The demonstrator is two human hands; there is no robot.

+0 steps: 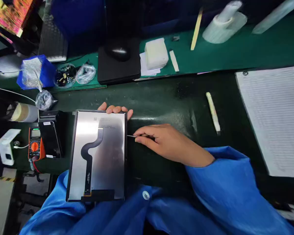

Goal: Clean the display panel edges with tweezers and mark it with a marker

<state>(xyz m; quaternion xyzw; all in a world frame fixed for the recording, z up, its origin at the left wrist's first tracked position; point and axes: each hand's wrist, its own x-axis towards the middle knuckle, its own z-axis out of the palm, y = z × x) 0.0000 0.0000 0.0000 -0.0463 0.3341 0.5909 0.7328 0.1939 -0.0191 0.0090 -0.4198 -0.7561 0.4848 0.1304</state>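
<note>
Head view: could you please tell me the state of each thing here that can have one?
display panel: back side up, flex cable attached.
left hand: gripping the panel's far edge.
right hand: pinching a thin metal tool, tip at the panel's right edge.
multimeter: display lit.
monitor: lit.

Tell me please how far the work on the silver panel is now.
Done: the panel is turned silver back up, its black flex cable lying flat on it. In hand: the left hand grips the far edge, and the right hand holds a thin metal tool with its tip at the right edge. Left: nothing along that edge looks lifted yet, so the edge work seems barely begun.
</note>
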